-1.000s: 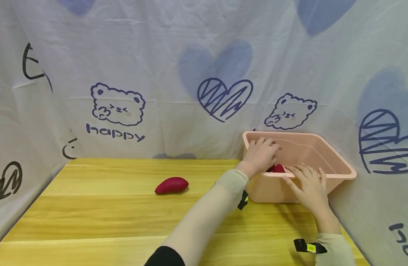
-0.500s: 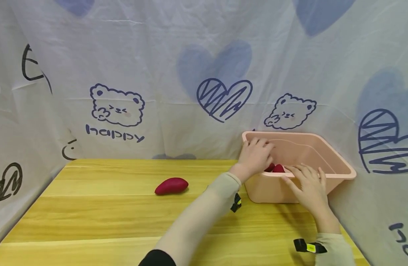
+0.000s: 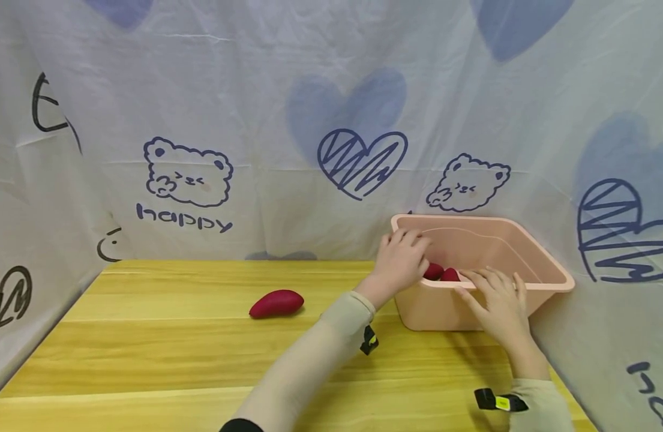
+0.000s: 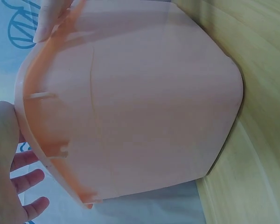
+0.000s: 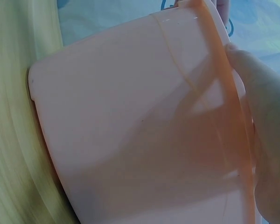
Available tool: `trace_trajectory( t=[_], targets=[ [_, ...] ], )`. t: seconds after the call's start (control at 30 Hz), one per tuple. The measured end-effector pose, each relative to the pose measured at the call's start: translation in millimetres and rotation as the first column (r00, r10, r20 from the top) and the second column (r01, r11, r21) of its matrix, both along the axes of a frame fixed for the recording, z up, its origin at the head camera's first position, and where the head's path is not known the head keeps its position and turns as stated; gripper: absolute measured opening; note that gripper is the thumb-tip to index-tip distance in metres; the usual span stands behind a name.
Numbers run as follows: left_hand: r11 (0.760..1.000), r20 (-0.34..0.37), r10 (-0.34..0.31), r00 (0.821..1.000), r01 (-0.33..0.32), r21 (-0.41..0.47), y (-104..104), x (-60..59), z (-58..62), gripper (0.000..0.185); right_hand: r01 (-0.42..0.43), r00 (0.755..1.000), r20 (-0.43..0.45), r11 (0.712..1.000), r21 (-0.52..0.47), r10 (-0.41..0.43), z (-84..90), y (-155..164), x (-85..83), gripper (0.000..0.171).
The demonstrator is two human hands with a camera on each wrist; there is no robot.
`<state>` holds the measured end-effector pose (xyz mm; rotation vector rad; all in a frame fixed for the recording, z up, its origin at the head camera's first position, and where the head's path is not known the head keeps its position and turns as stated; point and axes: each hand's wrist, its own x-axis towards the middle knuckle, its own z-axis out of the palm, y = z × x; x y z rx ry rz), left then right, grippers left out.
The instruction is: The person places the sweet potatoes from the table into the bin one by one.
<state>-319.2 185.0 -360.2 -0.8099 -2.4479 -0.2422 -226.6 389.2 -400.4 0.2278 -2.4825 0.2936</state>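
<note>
Nearest, a sleeved right forearm with a black strap [image 3: 500,401] at the wrist rises from the near right corner of the yellow wooden table [image 3: 164,354], and the right hand [image 3: 498,303] lies with fingers spread and fairly straight on the near rim of the pink plastic bin [image 3: 542,273], fingertips over the edge, holding nothing else. The left arm crosses from near centre toward the far right, a small black clip [image 3: 368,342] hanging at its cuff; the left hand [image 3: 398,264] rests at the bin's left wall, fingers relaxed and bent over the rim, empty as far as can be seen. The left wrist view shows that hand flat beside the bin's outer wall. Between the two hands, inside the bin, two dark red sweet potatoes [image 3: 441,273] lie low against the near wall, partly hidden by the rim and the hands. Well to the left, another red sweet potato [image 3: 276,303] lies alone on the table. Farthest, a white curtain [image 3: 255,120] printed with bears, hearts and the word happy closes in the table
</note>
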Motion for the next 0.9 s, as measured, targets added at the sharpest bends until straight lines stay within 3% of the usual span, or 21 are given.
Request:
trace_trajectory(
  t=[0.2,0.5,0.9],
  targets=[
    [0.998,-0.039,-0.019,0.999,0.021,0.06,-9.4,3.7,-7.3,0.032,-0.009,1.0,0.005,1.0,-0.005,0.009,-0.9,-0.6,-0.6,0.042],
    [0.99,-0.033,-0.049,0.998,0.053,0.129,-23.3,7.6,-18.0,0.028,-0.011,1.0,0.011,1.0,-0.005,0.011,-0.2,-1.1,-1.8,0.043],
    [0.989,-0.052,-0.039,0.998,0.046,0.142,-47.5,12.2,-29.6,0.034,-0.004,1.0,0.014,1.0,-0.008,0.004,-0.3,0.1,-0.7,0.042]
  ],
)
